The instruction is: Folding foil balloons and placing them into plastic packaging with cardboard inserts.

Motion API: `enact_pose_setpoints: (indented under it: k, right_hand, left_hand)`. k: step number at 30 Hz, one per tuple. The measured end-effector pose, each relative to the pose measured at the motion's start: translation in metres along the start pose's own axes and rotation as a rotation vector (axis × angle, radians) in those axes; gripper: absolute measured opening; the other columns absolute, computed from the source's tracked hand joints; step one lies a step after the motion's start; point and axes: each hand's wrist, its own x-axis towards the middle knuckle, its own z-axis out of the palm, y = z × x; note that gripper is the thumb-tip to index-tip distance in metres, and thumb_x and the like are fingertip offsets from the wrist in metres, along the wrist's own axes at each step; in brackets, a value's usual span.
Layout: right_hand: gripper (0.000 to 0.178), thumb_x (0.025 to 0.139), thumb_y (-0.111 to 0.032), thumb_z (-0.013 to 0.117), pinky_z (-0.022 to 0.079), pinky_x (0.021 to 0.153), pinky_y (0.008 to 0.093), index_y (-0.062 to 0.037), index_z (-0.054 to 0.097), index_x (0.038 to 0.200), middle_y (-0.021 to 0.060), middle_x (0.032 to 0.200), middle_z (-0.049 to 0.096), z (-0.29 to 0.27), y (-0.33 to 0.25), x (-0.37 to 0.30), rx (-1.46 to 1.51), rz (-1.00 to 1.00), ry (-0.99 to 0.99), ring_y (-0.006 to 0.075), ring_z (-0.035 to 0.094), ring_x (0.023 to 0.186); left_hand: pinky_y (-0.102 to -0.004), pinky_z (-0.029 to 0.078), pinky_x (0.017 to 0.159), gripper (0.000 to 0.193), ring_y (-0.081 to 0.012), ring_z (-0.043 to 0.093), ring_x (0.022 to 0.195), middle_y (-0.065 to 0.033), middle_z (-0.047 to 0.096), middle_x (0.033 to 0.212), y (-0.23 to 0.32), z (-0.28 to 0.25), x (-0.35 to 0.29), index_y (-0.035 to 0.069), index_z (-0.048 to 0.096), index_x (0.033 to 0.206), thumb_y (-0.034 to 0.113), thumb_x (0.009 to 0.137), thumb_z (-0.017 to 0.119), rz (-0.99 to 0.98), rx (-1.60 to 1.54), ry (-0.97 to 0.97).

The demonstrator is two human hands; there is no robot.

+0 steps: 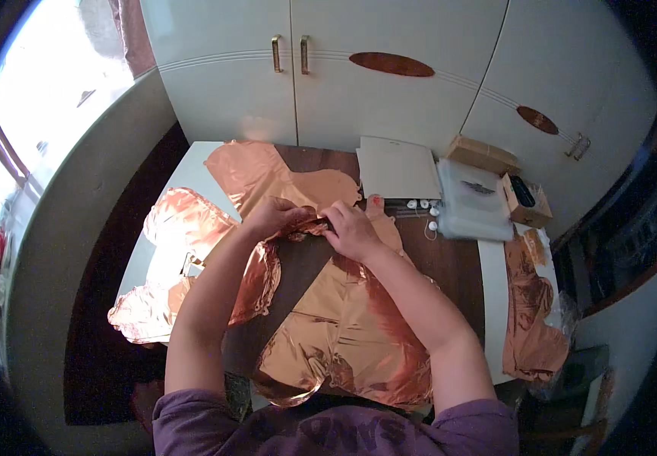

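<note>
Over the middle of the table, my left hand (270, 218) and my right hand (351, 232) meet with fingers closed. They pinch a bunched, crumpled strip of rose-gold foil balloon (311, 227) between them. Which flat sheet that strip belongs to is hard to make out. Nearest my body lies a flat, shiny foil balloon (363, 327), partly under my right forearm. To the left a brightly lit, creased foil balloon (184, 216) spreads past my left forearm. Beyond my hands rests another smooth foil balloon (252, 176).
On the dark brown and white table (450, 262) lie a white flat panel (397, 169), a clear plastic case (469, 199), small white tabs (423, 205) and cardboard boxes (488, 154). A foil balloon (530, 315) hangs at the right edge. White cabinet doors (389, 99) stand behind.
</note>
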Motion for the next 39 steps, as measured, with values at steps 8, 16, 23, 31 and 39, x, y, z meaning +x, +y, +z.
enact_pose_setpoints:
  k: [8, 16, 23, 31, 39]
  right_hand:
    - [0.013, 0.079, -0.014, 0.058, 0.043, 0.079, 0.039, -0.01, 0.066, 0.088, 0.0069, 0.093, 0.056, 0.009, -0.003, 0.008, -0.346, -0.29, -0.094, 0.024, 0.057, 0.092]
    - [0.011, 0.078, -0.012, 0.057, 0.05, 0.07, 0.0446, -0.007, 0.067, 0.076, 0.0134, 0.077, 0.063, 0.021, 0.014, 0.025, -0.131, -0.091, -0.072, 0.033, 0.063, 0.075]
    - [0.014, 0.078, -0.02, 0.07, 0.052, 0.072, 0.0447, -0.0058, 0.069, 0.078, 0.015, 0.08, 0.068, -0.002, 0.011, 0.051, 0.107, 0.225, -0.227, 0.0335, 0.067, 0.077]
    - [0.017, 0.084, -0.022, 0.064, 0.052, 0.071, 0.0439, -0.0053, 0.07, 0.085, 0.0146, 0.078, 0.067, 0.005, 0.034, 0.052, 0.258, 0.191, -0.258, 0.0341, 0.066, 0.077]
    - [0.009, 0.082, -0.016, 0.065, 0.047, 0.073, 0.0418, -0.0072, 0.063, 0.081, 0.0093, 0.084, 0.06, 0.021, -0.003, 0.057, -0.128, 0.051, 0.088, 0.0324, 0.062, 0.078]
  left_hand:
    - [-0.0289, 0.052, 0.074, 0.021, -0.0121, 0.063, 0.08, -0.0086, 0.07, 0.092, -0.001, -0.006, 0.011, -0.005, 0.068, 0.106, 0.01, 0.095, 0.057, 0.253, -0.021, 0.118]
    - [-0.0345, 0.053, 0.078, 0.046, -0.0242, 0.069, 0.089, -0.0168, 0.07, 0.094, -0.021, 0.001, 0.028, 0.002, 0.053, 0.129, 0.014, 0.086, 0.065, 0.455, 0.047, 0.307]
    - [-0.0392, 0.052, 0.082, 0.036, -0.0317, 0.067, 0.092, -0.0185, 0.069, 0.099, -0.016, -0.017, 0.02, 0.003, 0.069, 0.105, 0.025, 0.077, 0.065, 0.276, 0.553, 0.003]
    - [-0.0428, 0.053, 0.075, 0.028, -0.0329, 0.067, 0.082, -0.014, 0.07, 0.088, -0.008, -0.005, 0.019, 0.007, 0.073, 0.093, 0.03, 0.078, 0.064, 0.274, 0.628, 0.072]
    - [-0.0455, 0.053, 0.072, 0.031, -0.0365, 0.066, 0.078, -0.0175, 0.069, 0.085, -0.012, 0.003, 0.024, 0.005, 0.072, 0.085, 0.035, 0.083, 0.062, 0.352, 0.863, 0.224]
